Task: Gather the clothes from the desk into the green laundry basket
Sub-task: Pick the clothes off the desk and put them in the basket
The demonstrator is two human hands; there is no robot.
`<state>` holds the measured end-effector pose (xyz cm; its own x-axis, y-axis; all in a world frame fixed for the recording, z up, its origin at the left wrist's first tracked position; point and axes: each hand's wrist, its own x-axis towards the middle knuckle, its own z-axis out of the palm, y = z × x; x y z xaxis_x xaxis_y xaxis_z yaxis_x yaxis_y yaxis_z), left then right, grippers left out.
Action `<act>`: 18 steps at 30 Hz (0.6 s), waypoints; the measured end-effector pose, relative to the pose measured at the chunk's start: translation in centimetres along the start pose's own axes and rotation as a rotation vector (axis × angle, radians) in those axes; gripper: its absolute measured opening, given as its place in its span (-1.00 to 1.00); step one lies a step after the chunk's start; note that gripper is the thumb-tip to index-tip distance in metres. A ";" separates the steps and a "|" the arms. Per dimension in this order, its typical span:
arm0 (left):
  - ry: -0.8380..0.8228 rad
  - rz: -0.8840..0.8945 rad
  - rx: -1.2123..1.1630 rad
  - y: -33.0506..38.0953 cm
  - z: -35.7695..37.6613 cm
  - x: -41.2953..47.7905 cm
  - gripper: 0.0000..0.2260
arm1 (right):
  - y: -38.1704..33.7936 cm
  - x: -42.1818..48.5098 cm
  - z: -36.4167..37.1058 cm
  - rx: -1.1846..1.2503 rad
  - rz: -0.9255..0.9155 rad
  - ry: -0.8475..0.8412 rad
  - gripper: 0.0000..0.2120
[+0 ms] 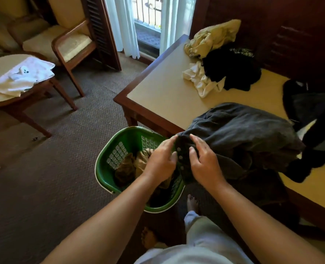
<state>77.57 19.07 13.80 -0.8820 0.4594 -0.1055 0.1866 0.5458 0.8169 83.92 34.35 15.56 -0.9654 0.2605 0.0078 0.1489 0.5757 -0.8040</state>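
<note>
Underfoot, a brown patterned carpet (53, 149) covers the floor, and on it stands the wooden desk (163, 88) with its pale top, running from the window toward the lower right. Draped over the desk's near edge is a large dark grey garment (243, 128), part of it hanging off the corner above the basket. At the right end of the desk lies a black garment (310, 111), touching the grey one. The green laundry basket (103, 173) sits on the carpet just beside the desk's near corner, with brownish clothes (133, 164) crumpled inside it. Toward the far end of the desk, three pieces lie heaped together: a black piece (234, 71) in the middle, a pale yellow piece (213, 37) behind it against the dark wall panel, and a white piece (199, 80) at its near left side. The left hand (161, 161) and the right hand (203, 164) are both over the basket's right rim, each with fingers curled onto the hanging edge of the grey garment, grasping it on either side of a buttoned strip. A short row of pale buttons (179, 149) shows on the cloth between the two hands.
</note>
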 end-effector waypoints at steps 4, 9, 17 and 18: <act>-0.026 0.086 0.048 3.2 2.3 2.7 -0.41 | 2.4 1.6 -4.6 -0.138 -0.070 0.153 -0.57; -0.240 0.037 0.154 6.2 5.9 5.1 -0.02 | 7.3 4.7 -11.1 -0.669 -0.144 0.163 -0.47; -0.106 -0.124 0.475 8.5 12.4 7.7 -0.16 | 11.7 8.3 -17.1 -0.873 0.080 -0.189 -0.10; -0.068 -0.117 0.474 8.5 12.7 7.8 -0.25 | 12.0 8.8 -17.5 -0.863 0.065 -0.248 -0.05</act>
<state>77.80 36.22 12.73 -0.8815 0.4121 -0.2304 0.2785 0.8480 0.4510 80.93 57.13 16.44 -0.9530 0.1958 -0.2313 0.2173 0.9735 -0.0709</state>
